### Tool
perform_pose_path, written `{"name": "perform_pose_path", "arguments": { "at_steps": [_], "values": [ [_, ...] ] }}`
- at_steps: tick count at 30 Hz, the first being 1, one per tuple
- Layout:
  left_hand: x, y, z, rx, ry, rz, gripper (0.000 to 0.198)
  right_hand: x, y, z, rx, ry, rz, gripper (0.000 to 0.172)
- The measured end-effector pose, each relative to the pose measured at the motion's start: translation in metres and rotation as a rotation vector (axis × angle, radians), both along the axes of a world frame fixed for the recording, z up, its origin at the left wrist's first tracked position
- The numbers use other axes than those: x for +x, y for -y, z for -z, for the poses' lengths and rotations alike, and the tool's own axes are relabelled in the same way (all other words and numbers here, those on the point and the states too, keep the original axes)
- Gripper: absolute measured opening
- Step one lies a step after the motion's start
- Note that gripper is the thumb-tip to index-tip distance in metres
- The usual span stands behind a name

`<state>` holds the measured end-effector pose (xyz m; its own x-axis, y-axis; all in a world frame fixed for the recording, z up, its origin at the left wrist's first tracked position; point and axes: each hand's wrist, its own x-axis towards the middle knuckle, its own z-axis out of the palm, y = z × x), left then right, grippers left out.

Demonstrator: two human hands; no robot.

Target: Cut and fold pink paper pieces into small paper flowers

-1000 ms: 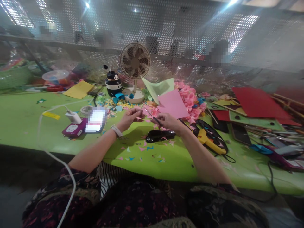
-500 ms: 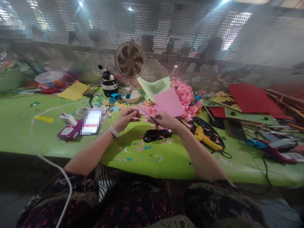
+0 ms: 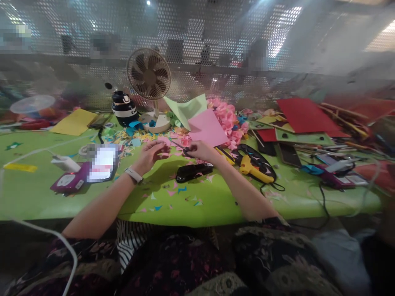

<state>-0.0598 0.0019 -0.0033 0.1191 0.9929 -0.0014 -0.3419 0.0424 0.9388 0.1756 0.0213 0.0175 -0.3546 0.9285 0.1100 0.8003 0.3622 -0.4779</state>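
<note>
My left hand (image 3: 152, 153), with a pale band on the wrist, is closed, pinching a small piece of pink paper (image 3: 164, 142) at its fingertips. A short way to its right, my right hand (image 3: 197, 149) is wrapped around dark-handled scissors (image 3: 179, 144), whose thin blades point left toward that paper. Just below the hands lies a black stapler (image 3: 194, 171) on the green table cover. Behind the right hand a pink sheet (image 3: 207, 128) leans beside a pale green sheet (image 3: 189, 112) and a heap of pink paper flowers (image 3: 227, 119).
A fan (image 3: 149, 76) and a black bottle (image 3: 124, 110) stand at the back. To the left lie a lit phone (image 3: 103, 163) and a purple power strip (image 3: 69, 181) with a white cable. A yellow glue gun (image 3: 256, 170) lies right of my forearm, near red sheets (image 3: 305, 113).
The view has swung to the right, so everything on the table appears farther left. Both hands keep their hold and stay close together.
</note>
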Motion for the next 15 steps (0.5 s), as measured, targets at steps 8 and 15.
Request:
{"name": "perform_pose_path", "arguments": {
  "at_steps": [8,15],
  "values": [
    [0.002,-0.001,-0.005,-0.205,0.093,0.000,0.005,-0.014,0.008,-0.001,-0.022,0.346,-0.001,0.023],
    [0.007,0.001,-0.005,-0.263,0.120,0.011,0.007,-0.017,0.004,0.010,0.040,0.380,-0.024,0.028]
  ]
}}
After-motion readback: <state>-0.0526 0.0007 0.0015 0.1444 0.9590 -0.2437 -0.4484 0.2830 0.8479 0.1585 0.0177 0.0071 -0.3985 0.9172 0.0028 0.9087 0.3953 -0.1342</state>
